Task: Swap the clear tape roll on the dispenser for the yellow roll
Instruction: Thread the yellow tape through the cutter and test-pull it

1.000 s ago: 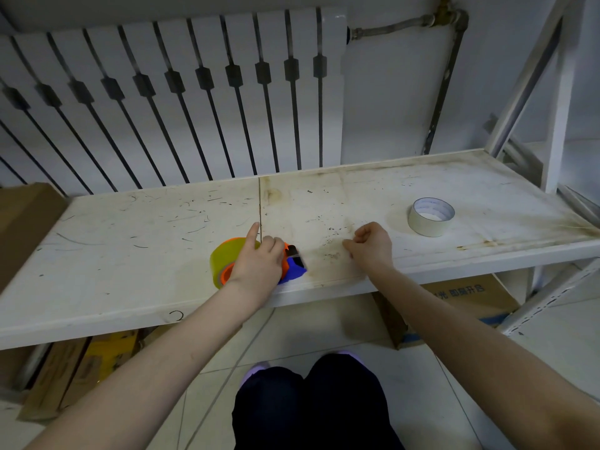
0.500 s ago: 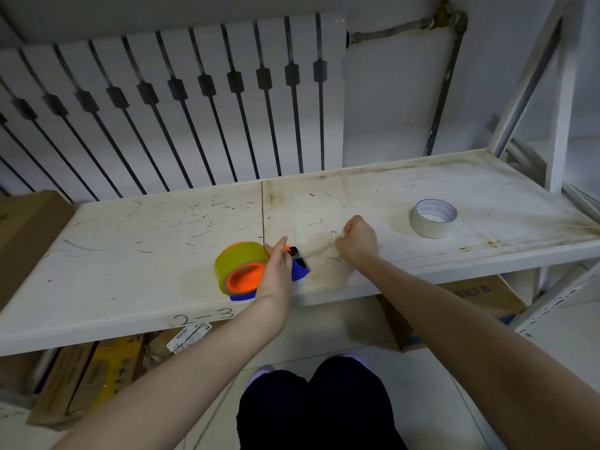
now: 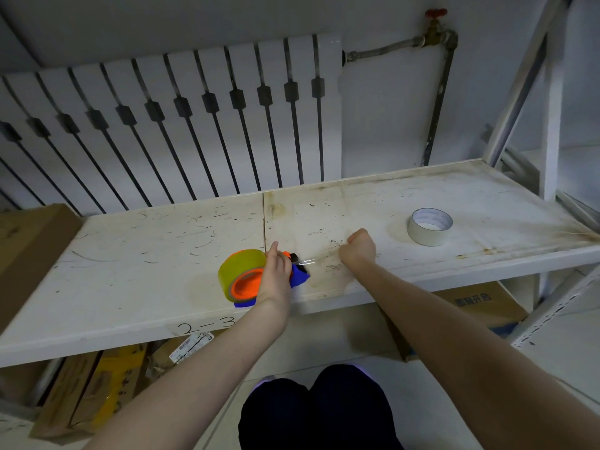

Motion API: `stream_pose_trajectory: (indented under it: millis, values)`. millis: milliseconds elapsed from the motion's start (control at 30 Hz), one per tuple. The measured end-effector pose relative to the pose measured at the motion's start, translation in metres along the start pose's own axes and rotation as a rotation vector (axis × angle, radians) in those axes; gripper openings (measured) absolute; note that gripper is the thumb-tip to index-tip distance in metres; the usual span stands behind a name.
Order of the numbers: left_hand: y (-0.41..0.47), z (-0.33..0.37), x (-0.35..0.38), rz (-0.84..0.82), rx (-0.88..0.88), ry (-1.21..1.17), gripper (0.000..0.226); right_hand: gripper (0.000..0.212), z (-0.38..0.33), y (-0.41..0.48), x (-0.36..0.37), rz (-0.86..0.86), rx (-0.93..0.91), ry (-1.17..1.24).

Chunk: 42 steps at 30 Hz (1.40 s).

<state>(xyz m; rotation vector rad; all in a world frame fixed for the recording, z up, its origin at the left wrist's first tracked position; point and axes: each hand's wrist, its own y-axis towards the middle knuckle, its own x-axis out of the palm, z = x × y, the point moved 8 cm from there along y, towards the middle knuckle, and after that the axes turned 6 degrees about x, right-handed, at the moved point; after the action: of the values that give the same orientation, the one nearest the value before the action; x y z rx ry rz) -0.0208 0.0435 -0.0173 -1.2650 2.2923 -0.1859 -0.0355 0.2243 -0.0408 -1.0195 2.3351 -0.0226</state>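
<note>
A yellow tape roll [image 3: 240, 269] sits on the orange hub of a blue dispenser [image 3: 299, 277] near the front edge of the white shelf [image 3: 130, 274]. My left hand [image 3: 276, 271] grips the dispenser at its right side. My right hand [image 3: 357, 248] is a closed fist just right of the dispenser, and a thin clear strip of tape [image 3: 306, 262] stretches from the dispenser's blade end towards it. A pale clear-tape roll [image 3: 429, 227] lies flat on the shelf to the right, apart from both hands.
A white radiator [image 3: 194, 125] and a pipe with a red valve [image 3: 436, 24] stand behind the shelf. A brown box [image 3: 29, 251] sits at the shelf's left end. Shelf uprights [image 3: 550, 108] rise on the right. Cardboard boxes [image 3: 477, 303] lie beneath.
My left hand shifted from on top of the roll to the dispenser's right side, uncovering the yellow roll. My right fist drew away to the right, pulling out a strip of tape.
</note>
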Motion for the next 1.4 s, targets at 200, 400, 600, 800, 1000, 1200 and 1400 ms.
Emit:
stream_pose_trajectory:
  millis: [200, 400, 600, 800, 1000, 1200, 1400]
  values:
    - [0.002, -0.006, 0.012, 0.058, -0.087, -0.165, 0.084, 0.022, 0.008, -0.01, -0.01, 0.073, 0.038, 0.214]
    - [-0.005, -0.01, 0.011, 0.14, -0.097, -0.299, 0.076, 0.02, 0.024, -0.017, -0.011, 0.083, 0.093, 0.558]
    - [-0.008, -0.026, 0.004, 0.303, -0.2, -0.669, 0.081, 0.013, 0.013, -0.014, -0.017, 0.055, 0.056, 0.636]
    - [0.016, -0.055, 0.003, 0.245, -0.216, -1.046, 0.083, 0.027, 0.014, -0.011, -0.013, 0.031, 0.016, 0.464]
    - [0.037, -0.056, 0.006, 0.12, -0.141, -1.121, 0.042, 0.033, 0.018, -0.003, -0.01, 0.016, 0.019, 0.353]
    - [0.015, -0.067, -0.002, 0.376, -0.255, -1.17, 0.051, 0.029, 0.007, 0.001, -0.017, 0.029, 0.004, 0.41]
    - [-0.007, -0.078, 0.006, 0.535, -0.406, -1.234, 0.057, 0.029, -0.041, -0.028, -0.045, 0.109, -0.226, 0.6]
